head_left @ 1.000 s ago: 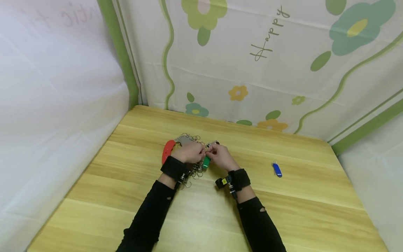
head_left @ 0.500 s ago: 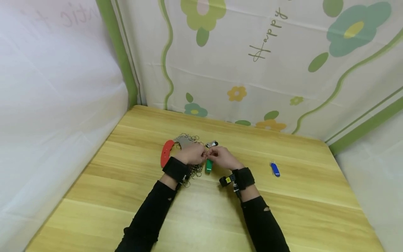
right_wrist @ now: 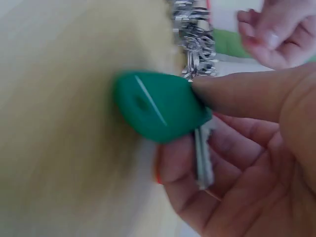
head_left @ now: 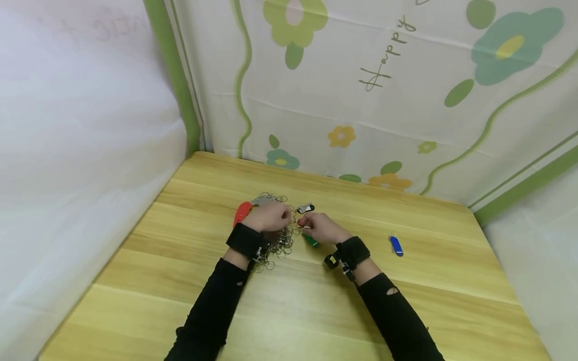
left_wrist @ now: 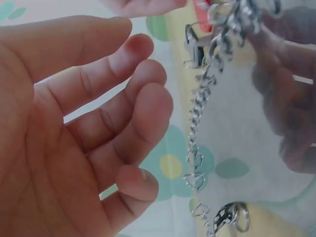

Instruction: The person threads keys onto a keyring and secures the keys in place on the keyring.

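Observation:
My right hand (head_left: 322, 228) pinches a green key tag (right_wrist: 158, 103) between thumb and fingers. A silver key (right_wrist: 203, 158) hangs by it against my fingers, and a bit of red shows at the fingertips. To the left, my left hand (head_left: 268, 216) has loosely bent fingers with nothing between them. It is over a shiny metal plate (left_wrist: 237, 168) with a red handle (head_left: 243, 211). Along the plate's edge run chain links and split rings (head_left: 284, 243). The hand hides much of the plate in the head view.
A blue key tag (head_left: 396, 245) with a ring lies on the wooden table (head_left: 289, 311) at the right. A black and silver piece (head_left: 305, 208) lies just beyond my right hand. White curtains (head_left: 316, 100) with printed flowers surround the table.
My hands were together at the green key tag and are now apart. The right hand has moved slightly right with the tag; the left has drawn back left, its fingers free.

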{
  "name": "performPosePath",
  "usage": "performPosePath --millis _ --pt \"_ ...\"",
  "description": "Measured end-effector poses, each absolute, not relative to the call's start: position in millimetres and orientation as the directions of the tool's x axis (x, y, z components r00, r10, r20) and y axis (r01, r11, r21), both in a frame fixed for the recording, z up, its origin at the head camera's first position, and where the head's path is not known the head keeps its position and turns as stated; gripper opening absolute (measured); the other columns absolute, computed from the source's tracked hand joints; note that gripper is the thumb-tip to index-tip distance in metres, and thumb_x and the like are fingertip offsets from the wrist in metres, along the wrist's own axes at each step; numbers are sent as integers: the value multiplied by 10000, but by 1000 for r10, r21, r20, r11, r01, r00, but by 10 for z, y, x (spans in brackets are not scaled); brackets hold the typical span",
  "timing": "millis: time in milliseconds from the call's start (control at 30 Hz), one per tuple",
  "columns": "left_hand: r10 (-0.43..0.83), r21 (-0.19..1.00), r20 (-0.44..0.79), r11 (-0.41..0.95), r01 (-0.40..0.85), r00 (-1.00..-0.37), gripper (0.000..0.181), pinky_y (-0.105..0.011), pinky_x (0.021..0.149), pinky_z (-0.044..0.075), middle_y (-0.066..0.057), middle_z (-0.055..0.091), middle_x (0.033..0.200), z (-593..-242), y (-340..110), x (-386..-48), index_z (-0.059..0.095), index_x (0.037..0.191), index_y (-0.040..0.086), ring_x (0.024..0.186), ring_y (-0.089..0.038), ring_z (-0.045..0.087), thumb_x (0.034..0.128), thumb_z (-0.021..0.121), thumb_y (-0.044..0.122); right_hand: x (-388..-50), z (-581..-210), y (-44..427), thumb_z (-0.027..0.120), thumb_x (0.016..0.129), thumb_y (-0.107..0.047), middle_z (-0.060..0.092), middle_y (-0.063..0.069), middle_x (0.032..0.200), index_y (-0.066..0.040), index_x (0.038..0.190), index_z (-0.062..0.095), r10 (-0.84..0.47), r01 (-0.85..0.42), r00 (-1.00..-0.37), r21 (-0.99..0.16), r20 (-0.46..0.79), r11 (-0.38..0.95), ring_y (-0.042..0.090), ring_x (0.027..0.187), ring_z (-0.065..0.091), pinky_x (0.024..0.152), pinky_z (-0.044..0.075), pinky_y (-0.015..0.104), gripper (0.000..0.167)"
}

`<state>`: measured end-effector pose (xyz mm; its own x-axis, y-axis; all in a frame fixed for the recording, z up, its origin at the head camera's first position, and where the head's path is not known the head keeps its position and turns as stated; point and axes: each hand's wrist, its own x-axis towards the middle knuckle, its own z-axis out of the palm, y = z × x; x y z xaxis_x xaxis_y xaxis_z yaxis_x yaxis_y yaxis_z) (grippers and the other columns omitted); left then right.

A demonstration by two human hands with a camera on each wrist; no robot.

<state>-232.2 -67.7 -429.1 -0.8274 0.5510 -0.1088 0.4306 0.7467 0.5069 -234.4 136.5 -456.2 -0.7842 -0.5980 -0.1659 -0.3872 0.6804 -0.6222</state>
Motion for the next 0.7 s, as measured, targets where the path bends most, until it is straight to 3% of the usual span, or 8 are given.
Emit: performPosePath --millis 267,467,700 --pt "542 491 -77 751 441 -837 231 -263 567 325 38 462 593 -4224 -737 -2290 644 812 84 500 -129 388 977 516 184 -2373 -4611 1383 595 926 -49 667 24 893 -55 952 692 -626 -498 -776 -532 -78 684 97 739 596 696 489 280 101" --pt "541 486 -80 754 442 -837 315 -256 544 314 26 389 555 -4258 -730 -2269 513 669 123 473 -129 366 978 521 187 -2376 -4692 1390 626 907 -53 668 0 871 -72 951 699 -632 -539 -774 -476 -46 695 94 774 618 703 499 260 88" --pt "570 445 -81 754 482 -817 363 -247 536 295 35 324 540 -4260 -716 -2270 436 613 154 467 -111 307 969 511 151 -2408 -4669 1464 623 910 -101 618 -18 767 -82 883 682 -560 -497 -829 -458 0 737 93 602 519 589 444 269 67"
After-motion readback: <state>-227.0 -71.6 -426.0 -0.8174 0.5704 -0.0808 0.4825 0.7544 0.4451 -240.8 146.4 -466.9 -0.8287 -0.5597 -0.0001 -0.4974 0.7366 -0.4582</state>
